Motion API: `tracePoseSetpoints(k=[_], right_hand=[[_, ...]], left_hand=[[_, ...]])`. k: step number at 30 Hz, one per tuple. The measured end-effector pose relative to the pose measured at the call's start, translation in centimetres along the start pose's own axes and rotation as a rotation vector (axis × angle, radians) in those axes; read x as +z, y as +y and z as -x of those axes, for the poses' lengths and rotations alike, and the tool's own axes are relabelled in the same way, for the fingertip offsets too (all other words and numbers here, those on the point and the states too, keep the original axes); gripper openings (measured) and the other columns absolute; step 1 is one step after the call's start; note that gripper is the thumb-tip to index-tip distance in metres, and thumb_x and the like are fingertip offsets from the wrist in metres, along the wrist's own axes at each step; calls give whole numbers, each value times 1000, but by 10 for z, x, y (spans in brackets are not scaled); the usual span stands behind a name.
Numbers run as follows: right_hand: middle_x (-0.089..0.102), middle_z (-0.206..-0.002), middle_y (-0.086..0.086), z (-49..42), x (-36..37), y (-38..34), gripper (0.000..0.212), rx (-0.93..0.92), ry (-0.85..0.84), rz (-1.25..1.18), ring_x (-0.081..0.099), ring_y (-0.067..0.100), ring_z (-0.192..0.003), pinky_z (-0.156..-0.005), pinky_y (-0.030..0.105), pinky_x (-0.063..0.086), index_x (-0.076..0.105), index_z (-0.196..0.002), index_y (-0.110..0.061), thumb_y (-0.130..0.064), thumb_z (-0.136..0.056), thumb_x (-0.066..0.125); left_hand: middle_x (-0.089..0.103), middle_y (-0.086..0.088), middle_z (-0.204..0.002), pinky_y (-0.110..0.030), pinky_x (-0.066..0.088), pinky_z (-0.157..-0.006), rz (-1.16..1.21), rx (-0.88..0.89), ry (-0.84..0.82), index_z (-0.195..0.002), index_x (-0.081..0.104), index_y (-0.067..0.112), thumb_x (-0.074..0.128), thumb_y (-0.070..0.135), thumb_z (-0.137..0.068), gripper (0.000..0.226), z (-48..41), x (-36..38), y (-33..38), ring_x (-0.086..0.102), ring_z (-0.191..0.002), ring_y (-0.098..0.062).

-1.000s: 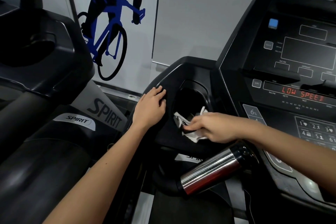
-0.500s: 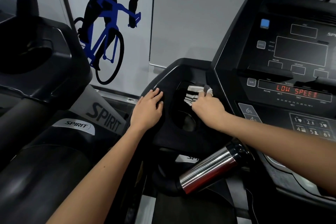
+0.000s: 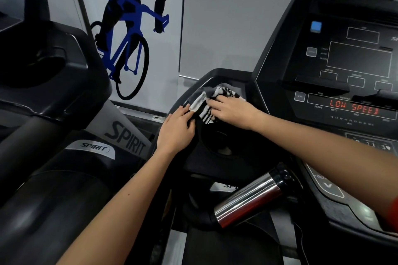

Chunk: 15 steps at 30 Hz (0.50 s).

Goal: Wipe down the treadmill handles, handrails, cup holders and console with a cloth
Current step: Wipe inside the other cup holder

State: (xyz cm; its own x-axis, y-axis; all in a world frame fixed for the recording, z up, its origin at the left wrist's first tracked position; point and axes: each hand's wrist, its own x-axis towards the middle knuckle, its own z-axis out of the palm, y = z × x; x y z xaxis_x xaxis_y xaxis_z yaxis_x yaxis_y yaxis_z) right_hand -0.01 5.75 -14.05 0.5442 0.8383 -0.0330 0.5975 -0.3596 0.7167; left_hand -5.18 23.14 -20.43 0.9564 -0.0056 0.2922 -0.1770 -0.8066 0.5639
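Observation:
A black-and-white striped cloth lies on the far rim of the treadmill's left cup holder. My right hand lies flat on the cloth, pressing it onto the black plastic. My left hand rests with straight fingers on the cup holder's left edge, its fingertips touching the cloth's near corner. The console stands to the right and shows "LOW SPEED" in red letters. A chrome handle grip juts out below the cup holder.
A second black Spirit treadmill stands close on the left, its handrail running to the lower left. A wall panel with a blue cyclist graphic is behind. Console buttons and a keypad sit beside my right forearm.
My right hand carried the cloth from the cup holder's near edge up to its far rim, then leftward. The left hand stayed on the left edge and now touches the cloth.

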Motion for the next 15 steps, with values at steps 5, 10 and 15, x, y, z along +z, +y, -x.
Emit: tracePoseSetpoints(k=[5,10,15], right_hand=[[62,-104,8,19,-21,-8,25,255,-211,-52,63,27,-87,-65,35,53,69,-89,-7,-1,-76,49],[57,-120,14,54,-42,-22,26,234,-411,-283,53,32,-113,-86,39,46,57,-111,-4,1,-88,45],[65,-112,6,74,-69,-20,26,303,-451,-866,58,20,-109,-91,23,46,64,-109,-14,-10,-85,57]], left_hand=[[30,9,-152,-35,18,-117,17,-5,-23,-141,40,22,40,25,-97,43,1,-1,-2,18,-142,-8],[29,10,-152,-34,18,-117,31,-16,-28,-141,40,24,40,26,-98,43,2,-3,0,18,-142,-7],[29,10,-152,-35,19,-117,24,-17,-29,-141,40,23,40,26,-98,43,1,-2,-1,18,-142,-7]])
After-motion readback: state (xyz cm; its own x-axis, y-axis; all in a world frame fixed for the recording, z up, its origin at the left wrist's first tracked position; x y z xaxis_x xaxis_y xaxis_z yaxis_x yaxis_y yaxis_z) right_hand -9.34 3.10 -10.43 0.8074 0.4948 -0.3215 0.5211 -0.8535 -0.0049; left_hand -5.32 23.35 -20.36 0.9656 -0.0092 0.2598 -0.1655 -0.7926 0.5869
